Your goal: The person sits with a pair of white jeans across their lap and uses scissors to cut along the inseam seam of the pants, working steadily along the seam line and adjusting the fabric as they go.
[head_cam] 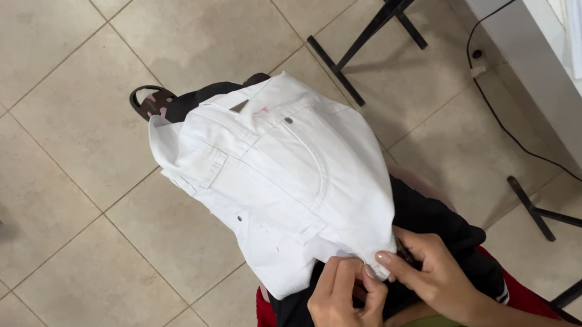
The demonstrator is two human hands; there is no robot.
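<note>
Now both hands' grip [371, 275] pinches the white jeans' [278, 180] near hem.

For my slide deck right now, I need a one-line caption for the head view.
Both hands, left hand and right hand, pinch the near edge of white denim trousers draped over the lap above a beige tiled floor.

Bright, even daylight fills the scene. The white garment [286, 179] nearly blows out, its folds faint. Soft shadows trail the black table legs [390, 5] across the tiled floor [52, 243]. Focus is sharp; edges bend slightly.
</note>
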